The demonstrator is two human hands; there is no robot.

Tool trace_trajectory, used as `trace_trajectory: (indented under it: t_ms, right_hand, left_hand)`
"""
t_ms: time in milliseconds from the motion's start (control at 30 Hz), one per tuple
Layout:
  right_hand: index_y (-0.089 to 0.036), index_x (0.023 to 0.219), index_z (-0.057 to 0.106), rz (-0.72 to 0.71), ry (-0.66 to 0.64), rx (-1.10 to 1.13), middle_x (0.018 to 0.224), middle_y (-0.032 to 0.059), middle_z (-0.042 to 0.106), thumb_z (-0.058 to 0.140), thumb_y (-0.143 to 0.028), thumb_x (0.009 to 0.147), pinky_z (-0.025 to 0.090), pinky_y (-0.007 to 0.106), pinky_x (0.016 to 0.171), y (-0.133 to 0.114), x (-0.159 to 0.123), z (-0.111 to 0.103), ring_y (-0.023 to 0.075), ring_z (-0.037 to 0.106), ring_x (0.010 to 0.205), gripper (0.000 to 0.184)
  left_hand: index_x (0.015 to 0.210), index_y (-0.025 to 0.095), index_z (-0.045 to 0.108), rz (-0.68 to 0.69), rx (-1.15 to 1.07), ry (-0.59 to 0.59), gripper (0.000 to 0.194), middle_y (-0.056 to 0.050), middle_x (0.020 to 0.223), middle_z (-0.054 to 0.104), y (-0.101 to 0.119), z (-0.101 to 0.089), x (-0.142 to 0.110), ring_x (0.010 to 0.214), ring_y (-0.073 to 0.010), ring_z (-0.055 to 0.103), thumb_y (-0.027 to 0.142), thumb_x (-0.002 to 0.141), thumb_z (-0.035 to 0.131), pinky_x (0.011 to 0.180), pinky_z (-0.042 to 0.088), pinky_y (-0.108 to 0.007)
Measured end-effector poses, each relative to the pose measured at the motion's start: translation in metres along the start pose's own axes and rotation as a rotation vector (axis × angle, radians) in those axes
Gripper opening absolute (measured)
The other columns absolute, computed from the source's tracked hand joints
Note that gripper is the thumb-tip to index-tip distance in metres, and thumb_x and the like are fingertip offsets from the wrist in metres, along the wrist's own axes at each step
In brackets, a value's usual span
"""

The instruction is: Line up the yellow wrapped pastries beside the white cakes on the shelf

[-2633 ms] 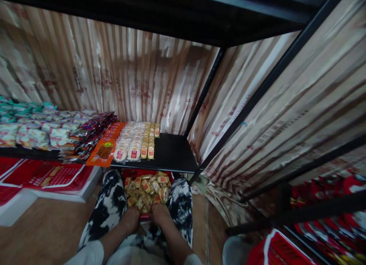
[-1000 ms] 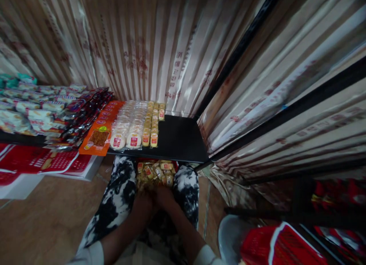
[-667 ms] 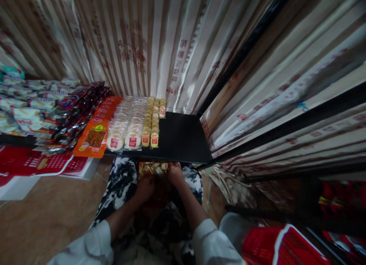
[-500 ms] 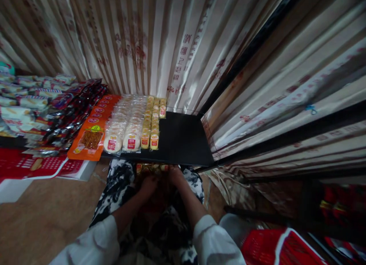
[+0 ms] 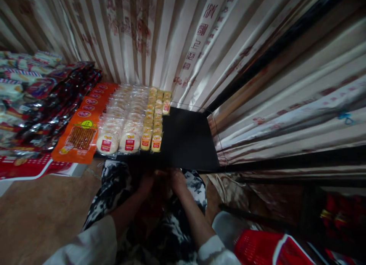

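My left hand is low in deep shadow, just below the front edge of the black shelf. Its fingers are too dark to make out. Close by on the right, my right hand is at the same edge, its fingertips hidden. Between the hands a small yellowish patch shows, too dim to name. Dark red shows below it, between my knees. Rows of small yellow-wrapped snack packs stand on the shelf above my hands, beside two rows of round white crackers in clear wrappers.
Left of the crackers lie an orange pretzel-stick bag and piles of dark and white snack packets. Pleated curtains hang behind and to the right. A red basket stands at lower right.
The view has shifted slightly and come closer to the shelf. Yellow packs seen between my hands before are now mostly out of sight. My left hand has moved slightly left.
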State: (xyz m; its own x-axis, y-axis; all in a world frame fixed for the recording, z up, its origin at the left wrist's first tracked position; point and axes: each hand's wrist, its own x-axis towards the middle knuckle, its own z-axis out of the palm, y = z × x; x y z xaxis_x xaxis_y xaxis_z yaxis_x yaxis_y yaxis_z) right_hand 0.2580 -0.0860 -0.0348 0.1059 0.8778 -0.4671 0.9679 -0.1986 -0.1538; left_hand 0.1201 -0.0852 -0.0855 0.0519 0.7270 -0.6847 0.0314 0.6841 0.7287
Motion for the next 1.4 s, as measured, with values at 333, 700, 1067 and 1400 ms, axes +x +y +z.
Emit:
trace_trajectory:
  t_ms: [333,700,1067,1400]
  right_hand:
    - [-0.016,0.109,0.063,-0.188,0.234,0.570,0.113,0.0107,0.066,0.053,-0.015,0.078,0.043,0.034,0.096,-0.006,-0.023,0.005,0.0209,0.058,0.107,0.032]
    - [-0.018,0.105,0.055,-0.053,0.274,1.469,0.092,0.0044,0.069,0.072,-0.040,0.062,0.052,0.031,0.082,-0.025,-0.054,-0.020,0.0165,0.066,0.086,0.052]
    - [-0.020,0.102,0.052,-0.184,0.376,1.437,0.085,0.0030,0.069,0.060,-0.041,0.071,0.053,0.026,0.068,-0.025,-0.043,-0.047,0.0156,0.065,0.075,0.038]
    - [-0.018,0.108,0.050,-0.214,0.596,1.233,0.086,0.0037,0.063,0.060,-0.036,0.067,0.052,0.029,0.070,0.005,0.044,-0.113,0.0145,0.062,0.071,0.046]
  left_hand:
    - [0.107,0.013,0.059,0.054,-0.190,-0.067,0.032,-0.007,0.093,0.069,0.016,-0.008,-0.037,0.076,-0.0151,0.064,0.024,0.077,0.058,0.063,0.048,-0.023]
    - [0.096,0.014,0.062,0.141,-0.340,-0.151,0.044,-0.008,0.095,0.070,0.039,-0.013,-0.082,0.085,-0.0211,0.066,0.048,0.069,0.069,0.072,0.053,-0.031]
    - [0.100,0.013,0.054,0.190,-0.341,-0.171,0.023,-0.010,0.098,0.067,0.091,0.017,-0.085,0.068,-0.0116,0.066,0.028,0.083,0.059,0.057,0.052,-0.020]
    - [0.127,0.014,0.045,0.301,-0.183,-0.054,0.042,-0.012,0.136,0.046,0.153,0.050,-0.075,0.105,-0.0165,0.058,0.017,0.085,0.045,0.064,0.050,-0.017]
